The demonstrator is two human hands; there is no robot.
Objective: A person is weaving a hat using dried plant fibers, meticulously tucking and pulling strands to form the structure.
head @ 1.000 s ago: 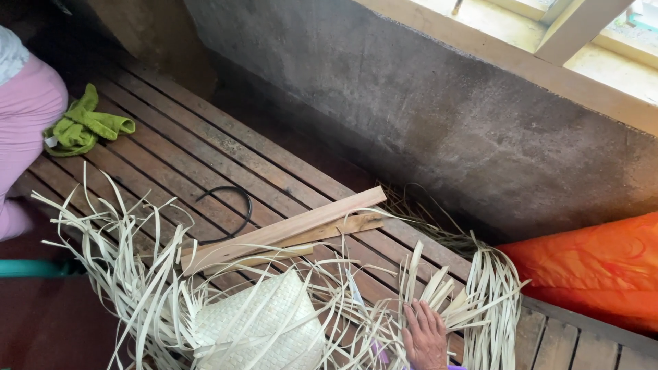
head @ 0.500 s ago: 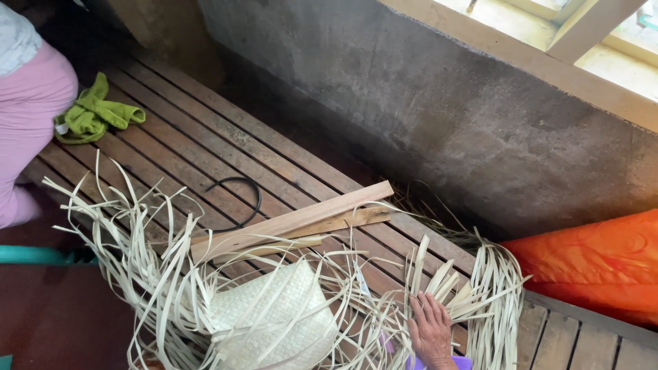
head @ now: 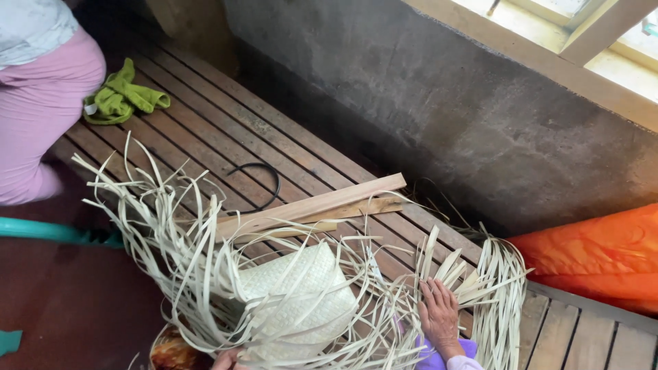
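Pale cream woven mat [head: 301, 301], green cloth [head: 123, 99], seemingly orange sack [head: 596, 257].

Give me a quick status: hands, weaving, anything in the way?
Right hand flat on loose strips. Left hand at woven mat edge, grip unclear. Wooden slats lie beyond.

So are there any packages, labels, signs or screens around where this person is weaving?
Small white tag: on the green cloth at upper left of the slatted wooden floor, roughly square, too small to make out.
No packages, signs or screens in view.
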